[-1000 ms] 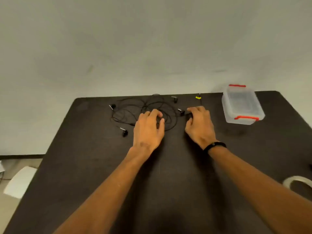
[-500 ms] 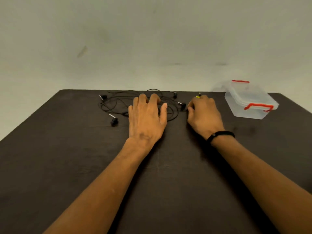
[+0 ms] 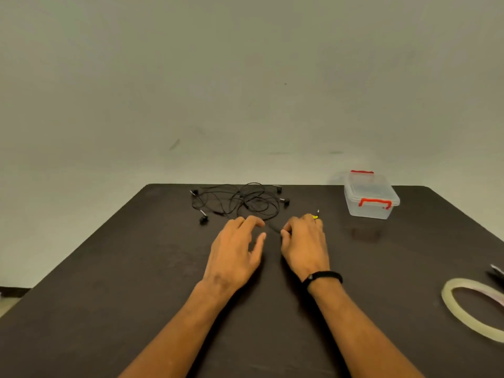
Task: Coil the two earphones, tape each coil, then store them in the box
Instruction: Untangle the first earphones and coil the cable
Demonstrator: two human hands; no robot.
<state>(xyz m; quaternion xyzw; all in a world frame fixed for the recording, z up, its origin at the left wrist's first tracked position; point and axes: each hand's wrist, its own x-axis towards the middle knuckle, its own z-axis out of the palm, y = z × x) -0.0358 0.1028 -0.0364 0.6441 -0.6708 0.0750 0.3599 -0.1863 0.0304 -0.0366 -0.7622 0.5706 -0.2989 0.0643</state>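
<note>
Matte dark table [image 3: 109,268] carries tangled thin black earphones [image 3: 245,200] at its far edge. Right hand [image 3: 305,241] pinches their cable; left hand [image 3: 234,252] hovers, fingers relaxed. Lidded clear plastic box [image 3: 371,197] sits far right.

Both forearms are bare and sleeveless, with a thin black band [image 3: 324,276] worn around the right wrist

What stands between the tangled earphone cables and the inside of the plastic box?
The box has its lid on, with the red latches down, so the lid blocks entry. The bare table between the earphones and the box holds nothing visible.
</note>
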